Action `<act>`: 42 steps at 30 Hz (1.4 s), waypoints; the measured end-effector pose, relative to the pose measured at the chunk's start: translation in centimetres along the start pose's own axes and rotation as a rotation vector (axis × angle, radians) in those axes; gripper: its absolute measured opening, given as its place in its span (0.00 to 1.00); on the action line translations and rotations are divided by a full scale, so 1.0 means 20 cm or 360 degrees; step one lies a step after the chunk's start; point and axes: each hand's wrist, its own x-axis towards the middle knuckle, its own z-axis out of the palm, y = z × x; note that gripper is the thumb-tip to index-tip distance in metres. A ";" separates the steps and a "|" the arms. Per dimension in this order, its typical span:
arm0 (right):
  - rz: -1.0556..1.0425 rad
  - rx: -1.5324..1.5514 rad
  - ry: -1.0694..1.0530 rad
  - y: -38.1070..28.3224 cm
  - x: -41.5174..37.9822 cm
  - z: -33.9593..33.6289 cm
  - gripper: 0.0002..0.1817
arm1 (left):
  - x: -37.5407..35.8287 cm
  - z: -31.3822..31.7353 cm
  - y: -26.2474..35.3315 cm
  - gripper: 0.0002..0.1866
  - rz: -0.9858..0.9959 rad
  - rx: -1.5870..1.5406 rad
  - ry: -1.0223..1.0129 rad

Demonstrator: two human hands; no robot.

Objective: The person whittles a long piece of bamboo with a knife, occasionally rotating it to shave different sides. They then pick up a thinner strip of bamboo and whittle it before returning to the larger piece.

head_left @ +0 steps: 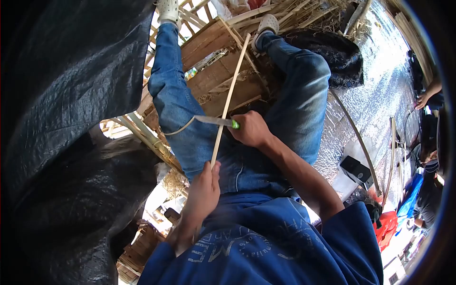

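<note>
My left hand (pixel 205 186) is closed around the lower end of a long, pale strip of split bamboo (pixel 231 90), which slants up and away between my legs. My right hand (pixel 251 129) grips a knife by its green handle (pixel 235 124). The knife's blade (pixel 211 120) points left and lies across the strip, seeming to touch it. A thin curled shaving (pixel 183 128) hangs near the blade tip, over my left thigh. My right fingers hide most of the handle.
Wooden boards (pixel 213 71) and split sticks lie beyond my knees. Black plastic sheeting (pixel 80 85) hangs at left. Silvery foil matting (pixel 354 111) covers the right side, with a dark phone-like object (pixel 356 170) and a long curved stick (pixel 358 137). Another person's hand (pixel 422 100) shows at far right.
</note>
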 end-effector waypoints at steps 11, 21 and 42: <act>0.0497 0.0008 -0.0003 0.11 0.11 0.03 0.15 | 0.64 0.11 -0.13 0.15 -0.0049 -0.0602 -0.0267; 0.0296 -0.0112 -0.0330 0.07 0.10 0.02 0.12 | 0.59 0.21 -0.23 0.14 0.0061 -0.0335 0.0003; 0.0325 -0.0319 -0.0151 0.09 0.12 0.08 0.11 | 0.12 0.10 -0.15 0.10 0.0076 0.0293 0.0146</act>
